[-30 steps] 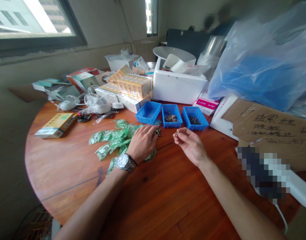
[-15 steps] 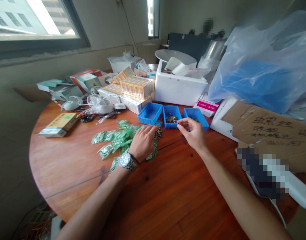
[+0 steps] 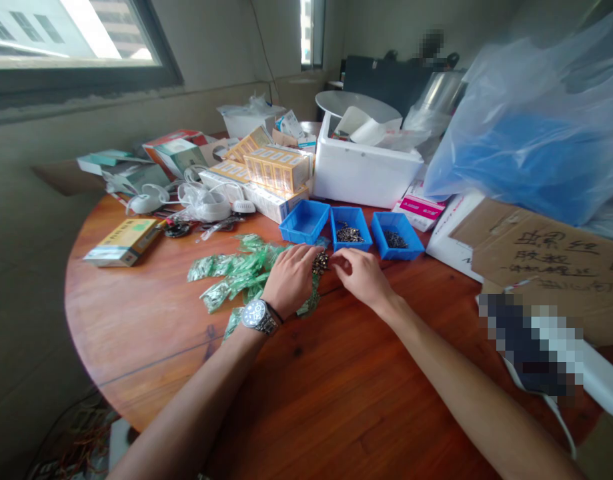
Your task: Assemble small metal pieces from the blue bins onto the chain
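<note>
Since half a second ago, your right hand [image 3: 362, 275] is back from the front of the blue trays and low beside the metal pieces; your left hand [image 3: 290, 280] stays put. Under everything spreads the round, reddish-brown wooden worktop [image 3: 286, 387]. At its far side stands a white foam box [image 3: 366, 175], and at your right a brown cardboard flap [image 3: 546, 260] bears black handwriting. Three small blue plastic trays line up ahead of you: the left one [image 3: 295, 235], the middle one [image 3: 350, 245] holding shiny metal pieces, and the right one [image 3: 400, 255] holding dark ones. Your left hand lies palm-down, its fingers close together, at the left edge of the loose pile; whether it grips anything you cannot tell. Your right hand is curled, thumb near fingertips, just right of that pile; any piece between them is too small to make out. Crinkled green plastic packets [image 3: 251, 267] lie left of your left hand. Smallest, the loose pile of brassy and dark metal pieces [image 3: 320, 263] sits on the worktop between your hands.
</note>
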Action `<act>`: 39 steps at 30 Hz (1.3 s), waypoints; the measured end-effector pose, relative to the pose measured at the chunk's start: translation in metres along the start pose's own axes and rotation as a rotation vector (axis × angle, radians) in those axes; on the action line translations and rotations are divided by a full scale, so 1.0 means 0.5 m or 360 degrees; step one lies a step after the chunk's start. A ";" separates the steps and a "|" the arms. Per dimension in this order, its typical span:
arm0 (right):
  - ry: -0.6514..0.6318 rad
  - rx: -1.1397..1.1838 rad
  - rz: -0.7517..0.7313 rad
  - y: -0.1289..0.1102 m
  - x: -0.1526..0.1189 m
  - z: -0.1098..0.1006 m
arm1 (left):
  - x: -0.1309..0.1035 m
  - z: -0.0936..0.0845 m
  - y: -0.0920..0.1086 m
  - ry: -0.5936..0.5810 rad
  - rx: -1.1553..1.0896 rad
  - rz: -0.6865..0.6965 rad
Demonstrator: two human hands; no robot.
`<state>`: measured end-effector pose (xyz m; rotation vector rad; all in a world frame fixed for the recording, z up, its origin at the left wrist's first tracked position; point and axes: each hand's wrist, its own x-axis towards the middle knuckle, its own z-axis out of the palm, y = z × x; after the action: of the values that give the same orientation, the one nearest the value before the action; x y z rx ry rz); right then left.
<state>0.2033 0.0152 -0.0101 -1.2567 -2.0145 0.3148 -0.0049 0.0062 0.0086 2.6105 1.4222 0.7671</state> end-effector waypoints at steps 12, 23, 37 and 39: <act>-0.0179 -0.0346 0.0092 0.007 -0.003 0.062 | -0.001 0.003 0.000 0.0005 0.0005 0.0029; 0.0074 0.0147 0.0283 0.003 -0.015 0.055 | -0.001 0.003 0.004 0.0007 0.0033 0.0030; 0.0375 0.2018 0.1005 -0.037 -0.064 -0.038 | -0.004 0.009 0.000 -0.0007 -0.0009 0.0046; 0.0380 0.2021 0.0972 -0.037 -0.062 -0.043 | -0.005 0.011 -0.002 -0.0012 -0.0010 0.0052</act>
<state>0.2136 -0.0239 0.0015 -0.8990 -0.7929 1.3778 -0.0041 0.0059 0.0026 2.6354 1.3763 0.7629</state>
